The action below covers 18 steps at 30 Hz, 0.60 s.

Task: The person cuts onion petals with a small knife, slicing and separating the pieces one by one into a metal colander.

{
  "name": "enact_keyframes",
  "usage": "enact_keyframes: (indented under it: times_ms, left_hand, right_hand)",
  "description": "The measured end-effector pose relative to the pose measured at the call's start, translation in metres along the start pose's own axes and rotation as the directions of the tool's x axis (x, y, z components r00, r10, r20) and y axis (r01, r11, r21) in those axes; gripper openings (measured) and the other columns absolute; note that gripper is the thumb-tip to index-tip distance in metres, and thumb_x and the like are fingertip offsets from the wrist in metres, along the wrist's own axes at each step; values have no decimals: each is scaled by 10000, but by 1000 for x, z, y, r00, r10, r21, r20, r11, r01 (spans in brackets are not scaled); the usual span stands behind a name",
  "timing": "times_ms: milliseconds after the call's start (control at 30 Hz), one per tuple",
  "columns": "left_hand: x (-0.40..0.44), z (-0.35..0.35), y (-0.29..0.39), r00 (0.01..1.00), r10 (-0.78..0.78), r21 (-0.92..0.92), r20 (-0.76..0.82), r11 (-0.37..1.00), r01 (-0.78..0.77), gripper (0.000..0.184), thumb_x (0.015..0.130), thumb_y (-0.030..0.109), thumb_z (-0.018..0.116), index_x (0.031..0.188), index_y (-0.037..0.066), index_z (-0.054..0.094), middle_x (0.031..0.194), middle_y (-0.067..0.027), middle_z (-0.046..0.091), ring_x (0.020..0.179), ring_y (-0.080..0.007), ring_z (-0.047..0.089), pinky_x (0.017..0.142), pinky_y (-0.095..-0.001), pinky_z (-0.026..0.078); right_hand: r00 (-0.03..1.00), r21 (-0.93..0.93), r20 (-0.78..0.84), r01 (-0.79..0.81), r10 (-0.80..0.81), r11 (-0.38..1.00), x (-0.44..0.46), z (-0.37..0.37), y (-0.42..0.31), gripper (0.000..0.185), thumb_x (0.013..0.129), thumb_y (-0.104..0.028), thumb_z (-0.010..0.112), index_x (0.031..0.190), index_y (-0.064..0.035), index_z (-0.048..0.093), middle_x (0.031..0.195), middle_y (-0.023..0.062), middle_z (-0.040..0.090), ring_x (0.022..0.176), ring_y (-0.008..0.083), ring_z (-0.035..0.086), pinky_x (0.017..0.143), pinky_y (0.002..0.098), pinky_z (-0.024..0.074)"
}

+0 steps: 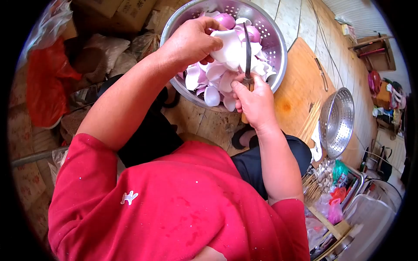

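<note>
A metal colander (281,48) full of cut purple-and-white onion pieces (213,71) is in front of me at the top of the head view. Over it, my left hand (193,43) pinches a large pale onion piece (228,48) between thumb and fingers. My right hand (256,99) is wrapped round the handle of a knife (248,52), whose dark narrow blade points away from me. The blade overlaps the right side of the held piece in view; whether it touches it I cannot tell. Below the right hand, part of the wooden handle shows.
Right of the colander lies a wooden board (300,82) with another knife (321,74) and thin wooden skewers (310,119). A second colander (337,123) stands tilted beside it. Plastic bags fill a rack at lower right. A red bag (50,87) and cardboard boxes are at left.
</note>
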<state>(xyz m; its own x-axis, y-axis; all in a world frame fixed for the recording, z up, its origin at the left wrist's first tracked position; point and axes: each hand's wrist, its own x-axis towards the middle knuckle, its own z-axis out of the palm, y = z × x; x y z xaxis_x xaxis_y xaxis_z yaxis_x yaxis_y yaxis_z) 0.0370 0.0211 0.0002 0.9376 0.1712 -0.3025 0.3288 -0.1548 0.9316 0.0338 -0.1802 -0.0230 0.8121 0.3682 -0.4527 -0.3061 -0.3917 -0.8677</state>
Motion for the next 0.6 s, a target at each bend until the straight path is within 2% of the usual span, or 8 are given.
enact_keyframes:
  times_ms: [67, 100, 133, 200, 233, 333, 600]
  left_hand:
    - [8, 0, -2, 999, 13, -16, -40, 1000, -14, 265, 825, 39, 601, 1086, -2, 592, 850, -82, 628, 656, -141, 613, 549, -276, 516]
    - [11, 1, -2, 997, 25, -32, -75, 999, -27, 263, 833, 34, 614, 1091, -13, 587, 875, -92, 633, 689, -152, 632, 579, -286, 540]
    - [12, 1, -3, 997, 24, -31, -76, 999, -26, 263, 833, 34, 614, 1091, -13, 587, 875, -92, 633, 689, -152, 632, 579, -286, 540]
    - [11, 3, 1, 995, 65, -3, -75, 998, -65, 244, 846, 39, 631, 1079, -11, 579, 902, -95, 633, 723, -165, 645, 615, -294, 562]
    - [12, 5, 1, 995, 62, -2, -73, 998, -62, 244, 846, 39, 631, 1079, -11, 579, 902, -95, 633, 723, -165, 645, 615, -294, 562]
    - [13, 8, 0, 995, 87, -68, -57, 994, -91, 226, 845, 44, 637, 1057, -3, 573, 889, -87, 630, 734, -167, 647, 621, -293, 564]
    - [15, 8, 0, 998, 64, -116, -6, 991, -65, 215, 833, 40, 649, 1033, 11, 576, 871, -78, 632, 717, -163, 650, 610, -297, 568]
  right_hand:
    - [997, -13, -4, 72, -72, 997, -3, 1, 1, 193, 845, -163, 654, 960, -21, 593, 697, 41, 619, 562, 97, 566, 548, 268, 470]
    - [986, -74, -27, 164, -167, 984, -3, 3, 8, 212, 837, -176, 666, 953, -11, 601, 737, 63, 637, 629, 128, 599, 623, 285, 494]
    - [986, -73, -26, 164, -167, 984, -3, 5, 10, 212, 837, -176, 666, 953, -11, 601, 737, 63, 637, 629, 128, 599, 623, 285, 494]
    - [979, -163, -27, 194, -200, 968, -4, 8, 11, 231, 827, -185, 678, 947, 0, 609, 799, 97, 658, 717, 174, 628, 710, 311, 504]
    - [992, -148, -13, 123, -126, 981, -5, 8, 8, 246, 820, -185, 680, 965, 5, 619, 866, 137, 674, 785, 211, 653, 750, 332, 506]
    - [980, -155, -34, 190, -197, 969, -1, 7, 14, 265, 815, -189, 683, 983, 7, 622, 888, 154, 684, 832, 238, 669, 782, 342, 506]
    - [982, -156, -26, 180, -187, 971, -2, 5, 13, 276, 820, -204, 663, 987, 11, 620, 884, 155, 686, 845, 242, 673, 799, 343, 506]
